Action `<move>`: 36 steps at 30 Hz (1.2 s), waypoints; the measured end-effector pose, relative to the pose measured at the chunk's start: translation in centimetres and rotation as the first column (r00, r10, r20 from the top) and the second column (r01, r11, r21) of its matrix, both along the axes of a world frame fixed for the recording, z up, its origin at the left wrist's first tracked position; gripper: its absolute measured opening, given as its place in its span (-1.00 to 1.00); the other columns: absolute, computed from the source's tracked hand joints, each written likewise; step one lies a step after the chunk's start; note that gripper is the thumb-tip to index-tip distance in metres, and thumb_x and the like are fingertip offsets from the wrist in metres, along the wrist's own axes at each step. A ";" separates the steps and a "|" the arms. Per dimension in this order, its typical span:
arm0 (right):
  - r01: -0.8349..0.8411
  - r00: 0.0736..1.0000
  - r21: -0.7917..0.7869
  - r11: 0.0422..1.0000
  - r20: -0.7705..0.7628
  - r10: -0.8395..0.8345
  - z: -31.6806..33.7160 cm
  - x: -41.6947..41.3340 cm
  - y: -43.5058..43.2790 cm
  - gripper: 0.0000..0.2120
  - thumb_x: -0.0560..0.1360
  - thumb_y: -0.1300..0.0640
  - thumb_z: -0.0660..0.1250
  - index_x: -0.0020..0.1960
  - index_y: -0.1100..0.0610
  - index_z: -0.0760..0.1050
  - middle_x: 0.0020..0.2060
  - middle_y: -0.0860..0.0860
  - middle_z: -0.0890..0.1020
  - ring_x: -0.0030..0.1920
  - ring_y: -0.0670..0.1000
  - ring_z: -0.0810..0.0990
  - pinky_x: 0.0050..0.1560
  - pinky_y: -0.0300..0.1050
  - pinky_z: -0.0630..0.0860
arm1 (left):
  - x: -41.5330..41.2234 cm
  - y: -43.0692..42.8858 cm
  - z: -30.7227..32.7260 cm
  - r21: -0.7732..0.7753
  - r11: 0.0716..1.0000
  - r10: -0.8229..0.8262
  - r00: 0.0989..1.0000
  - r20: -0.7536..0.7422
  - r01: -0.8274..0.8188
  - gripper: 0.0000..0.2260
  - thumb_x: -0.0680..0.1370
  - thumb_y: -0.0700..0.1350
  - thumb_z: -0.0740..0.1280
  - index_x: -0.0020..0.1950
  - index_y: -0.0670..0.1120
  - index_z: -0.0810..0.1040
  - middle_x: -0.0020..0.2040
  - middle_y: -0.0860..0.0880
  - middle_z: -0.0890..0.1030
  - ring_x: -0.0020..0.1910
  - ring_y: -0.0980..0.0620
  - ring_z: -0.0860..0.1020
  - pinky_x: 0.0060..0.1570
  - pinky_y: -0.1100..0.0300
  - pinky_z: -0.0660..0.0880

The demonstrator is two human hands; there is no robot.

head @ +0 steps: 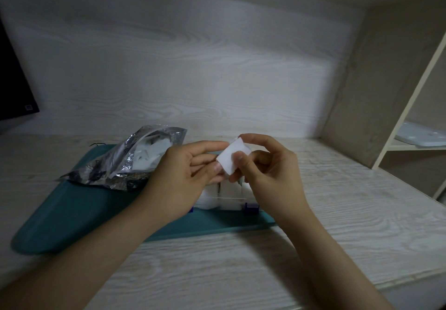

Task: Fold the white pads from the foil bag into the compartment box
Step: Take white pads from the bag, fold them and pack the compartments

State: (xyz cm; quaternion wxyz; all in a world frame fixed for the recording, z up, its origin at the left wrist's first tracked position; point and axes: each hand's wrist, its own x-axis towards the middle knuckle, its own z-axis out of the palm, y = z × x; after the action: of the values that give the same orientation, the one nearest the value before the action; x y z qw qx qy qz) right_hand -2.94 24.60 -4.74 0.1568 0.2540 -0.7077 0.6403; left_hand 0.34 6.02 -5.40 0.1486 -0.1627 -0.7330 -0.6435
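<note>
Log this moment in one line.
left hand, right hand: pinch white pad | compartment box: below, pads inside | foil bag: on teal mat

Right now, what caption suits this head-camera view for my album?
Left hand and right hand pinch a white pad over the compartment box, foil bag alongside on teal mat.
</note>
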 end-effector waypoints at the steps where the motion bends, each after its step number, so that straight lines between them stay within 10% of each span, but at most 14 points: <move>1: 0.007 1.000 0.004 1.000 -0.003 -0.007 0.0 0.0 0.0 -0.77 0.61 0.26 0.43 0.24 0.09 0.57 -0.35 0.11 0.72 -0.27 0.10 0.76 -0.10 0.13 0.68 | 0.1 0.0 0.0 -0.007 1.000 0.002 1.000 -0.004 -0.002 -0.64 0.66 -0.36 0.34 0.41 -0.08 0.60 0.13 -0.06 0.76 0.13 -0.05 0.74 0.17 0.03 0.67; 14: 0.132 0.991 0.157 0.979 -0.033 -0.129 -0.5 -0.3 0.0 -0.75 0.59 0.11 0.47 0.25 -0.01 0.61 -0.18 -0.04 0.73 -0.17 0.00 0.73 -0.11 0.15 0.70 | 0.3 0.0 -0.1 -0.062 0.994 0.080 0.994 -0.077 -0.085 -0.71 0.63 -0.29 0.43 0.29 -0.02 0.67 0.04 -0.01 0.78 0.02 -0.02 0.77 0.13 -0.02 0.68; 18: 0.063 0.993 0.022 0.998 0.096 -0.064 -0.1 -0.6 0.5 -0.87 0.62 0.26 0.39 0.10 0.13 0.69 -0.12 0.01 0.77 -0.09 0.00 0.75 -0.13 -0.15 0.68 | 0.5 0.2 -0.1 -0.168 0.978 0.100 0.986 -0.136 -0.123 -0.74 0.60 -0.24 0.47 0.25 0.03 0.67 0.00 0.09 0.77 0.02 0.10 0.75 0.10 0.20 0.65; 26: 0.253 0.967 0.353 0.900 -0.066 -0.246 -1.1 -1.4 0.9 -0.83 0.58 0.13 0.45 0.12 -0.09 0.58 -0.31 -0.07 0.71 -0.27 -0.10 0.66 -0.29 -0.14 0.59 | 0.2 -1.2 -1.1 -0.658 0.651 0.172 0.918 -0.357 -0.378 -0.89 0.56 -0.14 0.38 -0.01 0.09 0.59 -0.09 0.27 0.55 0.04 0.22 0.47 0.11 0.25 0.41; 31: 0.216 0.973 0.521 0.826 -0.040 -0.229 -1.4 -1.4 0.5 -0.95 0.52 -0.01 0.47 -0.09 -0.12 0.60 -0.30 -0.17 0.71 -0.30 -0.08 0.67 -0.02 0.22 0.63 | 0.1 -1.4 -1.0 -0.711 0.622 0.158 0.942 -0.296 -0.328 -0.89 0.55 0.03 0.22 0.05 0.14 0.48 -0.02 0.24 0.51 0.08 0.12 0.44 0.16 0.10 0.41; 36: 0.310 0.949 0.633 0.709 -0.163 -0.270 -1.2 -1.0 0.2 -0.92 0.53 -0.06 0.43 -0.11 -0.11 0.68 -0.34 -0.25 0.66 -0.18 -0.15 0.63 0.16 0.11 0.50 | 0.2 -1.6 -1.2 -0.796 0.536 0.110 0.959 -0.262 -0.279 -0.67 0.60 0.11 0.03 0.20 0.25 0.55 0.10 0.25 0.48 0.12 0.14 0.37 0.26 0.03 0.38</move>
State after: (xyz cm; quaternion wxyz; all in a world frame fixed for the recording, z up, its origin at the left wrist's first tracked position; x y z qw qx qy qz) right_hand -3.91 24.83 -5.89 0.1776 0.1966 -0.9118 0.3137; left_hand 0.50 4.45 -6.65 0.1913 -0.1878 -0.9452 -0.1864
